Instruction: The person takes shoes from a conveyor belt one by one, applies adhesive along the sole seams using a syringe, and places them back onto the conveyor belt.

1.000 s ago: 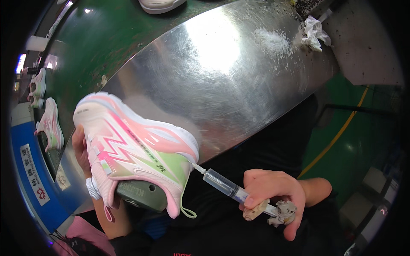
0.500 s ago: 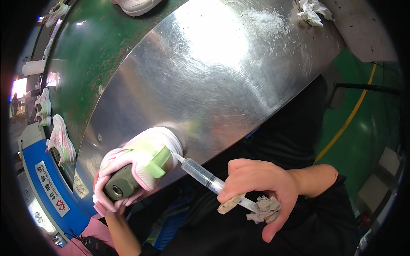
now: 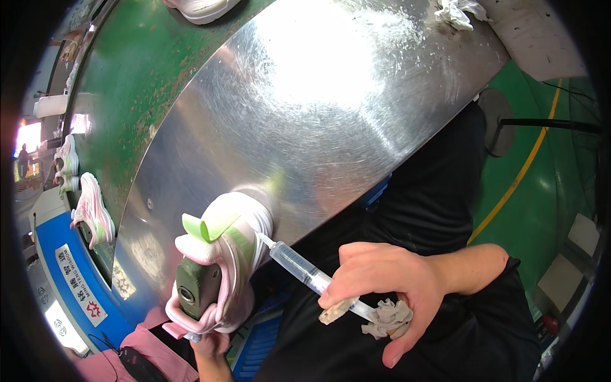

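A pink and white sneaker (image 3: 237, 270) with a light green heel tab (image 3: 202, 226) is in my left hand (image 3: 212, 344), which grips it from below, its fingers partly hidden. A dark green shoe last (image 3: 198, 283) fills the shoe's opening. My right hand (image 3: 394, 274) is closed around a clear syringe (image 3: 294, 261), thumb by the plunger end. Crumpled greyish wrapping (image 3: 389, 318) covers that end, and a beige wrapped piece (image 3: 337, 311) sits at the flange under the fingers. The syringe's thin tip touches or nearly touches the edge of the shoe's white sole.
A shiny metal tabletop (image 3: 248, 140) lies beneath the shoe, beside a green surface (image 3: 140, 70). More sneakers (image 3: 94, 210) stand at the left, and another shoe (image 3: 203, 7) is at the far edge. Crumpled white paper (image 3: 459, 13) lies at the far right corner.
My left hand has turned the shoe, so its heel tab now points up and left and the opening faces nearer me. The syringe tip stays at the sole, the right hand shifting slightly.
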Tool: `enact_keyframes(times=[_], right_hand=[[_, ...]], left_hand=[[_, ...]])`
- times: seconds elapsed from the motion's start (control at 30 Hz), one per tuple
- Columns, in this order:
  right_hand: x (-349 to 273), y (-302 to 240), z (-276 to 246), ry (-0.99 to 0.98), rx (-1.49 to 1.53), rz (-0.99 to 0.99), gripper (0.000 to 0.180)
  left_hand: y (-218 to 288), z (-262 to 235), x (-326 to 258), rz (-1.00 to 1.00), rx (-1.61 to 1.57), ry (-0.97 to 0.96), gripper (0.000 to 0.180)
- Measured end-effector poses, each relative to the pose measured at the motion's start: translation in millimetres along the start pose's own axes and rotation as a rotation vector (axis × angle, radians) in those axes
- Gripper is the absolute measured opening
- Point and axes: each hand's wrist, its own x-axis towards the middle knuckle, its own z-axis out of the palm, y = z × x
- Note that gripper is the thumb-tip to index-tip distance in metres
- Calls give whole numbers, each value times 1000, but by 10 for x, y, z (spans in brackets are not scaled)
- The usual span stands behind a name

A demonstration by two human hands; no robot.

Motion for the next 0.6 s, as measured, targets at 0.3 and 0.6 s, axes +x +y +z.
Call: enact_keyframes(times=[0.3,0.6], right_hand=[[48,-164,80,-5,-46,49,81],[184,-516,105,-126,-172,106,81]], left_hand=[[-386,181,-248,-288,-320,-269,83],[-444,731,-222,-518,-393,-470,87]])
